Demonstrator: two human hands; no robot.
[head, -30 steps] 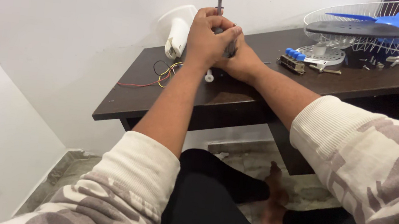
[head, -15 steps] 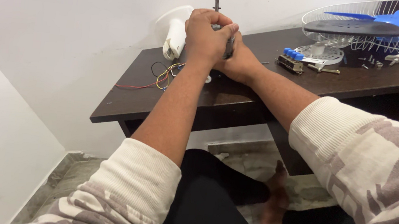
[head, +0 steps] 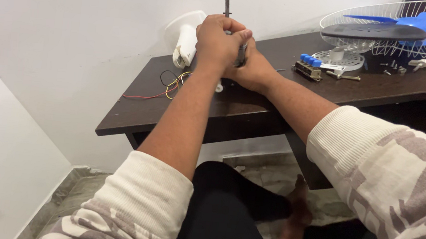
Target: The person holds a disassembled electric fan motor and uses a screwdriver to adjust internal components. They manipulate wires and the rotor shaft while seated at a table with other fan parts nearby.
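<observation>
Dark worktop [head: 256,113]: both hands stay clamped on the motor shaft [head: 227,0], left hand [head: 220,44] now over the right hand [head: 252,71].

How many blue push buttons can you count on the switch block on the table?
4, in one row along the top of the switch block on the table, right of the hands and beside the fan grille. More may be hidden.
</observation>
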